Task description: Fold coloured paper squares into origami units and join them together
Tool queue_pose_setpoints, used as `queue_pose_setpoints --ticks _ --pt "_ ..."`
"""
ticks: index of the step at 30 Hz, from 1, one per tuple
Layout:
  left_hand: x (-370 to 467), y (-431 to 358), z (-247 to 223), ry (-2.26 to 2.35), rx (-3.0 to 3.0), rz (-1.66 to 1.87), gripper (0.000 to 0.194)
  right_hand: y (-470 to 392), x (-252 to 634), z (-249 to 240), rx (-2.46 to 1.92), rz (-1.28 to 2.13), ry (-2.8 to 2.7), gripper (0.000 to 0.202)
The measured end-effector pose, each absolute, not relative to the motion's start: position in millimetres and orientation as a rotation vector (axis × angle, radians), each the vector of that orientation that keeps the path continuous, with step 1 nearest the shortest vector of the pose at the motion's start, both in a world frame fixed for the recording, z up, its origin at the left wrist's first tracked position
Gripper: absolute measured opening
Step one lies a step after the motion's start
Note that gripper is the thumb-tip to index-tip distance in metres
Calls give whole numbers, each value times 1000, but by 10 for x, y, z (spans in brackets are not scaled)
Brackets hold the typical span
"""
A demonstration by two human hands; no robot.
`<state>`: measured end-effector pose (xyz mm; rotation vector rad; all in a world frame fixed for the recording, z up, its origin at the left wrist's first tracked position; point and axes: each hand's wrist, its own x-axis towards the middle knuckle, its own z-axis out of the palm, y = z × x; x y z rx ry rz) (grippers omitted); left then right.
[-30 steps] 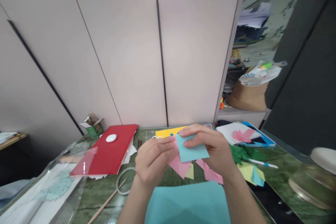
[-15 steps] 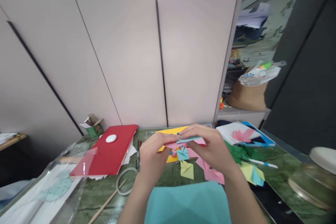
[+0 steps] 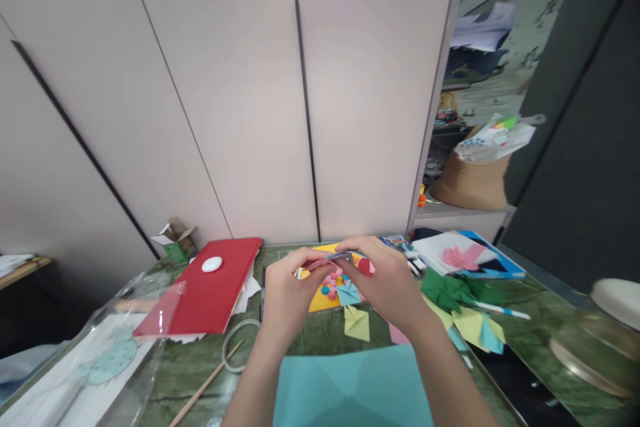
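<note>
Pinching the folded paper point(image 3: 338, 256) edge-on, thumbs below and fingers above, left hand point(image 3: 286, 293) and right hand point(image 3: 393, 285) hold it over the yellow sheet point(image 3: 320, 304) — probably so its layers line up.

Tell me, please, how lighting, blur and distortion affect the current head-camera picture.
Head view: a soft bright patch on the pale flat cabinet doors; small glints on the glossy black panel; a faint shadow across the turquoise paper sheet; the thin pinkish paper between the left hand and right hand looks soft; wide-angle stretch tilts the white-lidded clear jar.
</note>
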<state>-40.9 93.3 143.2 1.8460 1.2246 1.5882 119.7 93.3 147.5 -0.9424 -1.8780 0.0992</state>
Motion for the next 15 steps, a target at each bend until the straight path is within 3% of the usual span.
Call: queue_pose_setpoints --ticks 3,8,15 --pt "-422 941 1434 1251 1837 1540 5 906 1204 1497 -962 141 -1923 9" --pt "-411 957 1417 1304 1720 1608 7 847 1235 1552 -1001 286 -1916 29" --pt "-352 960 1450 1291 1568 1535 15 901 1137 1520 -1084 396 -1672 16"
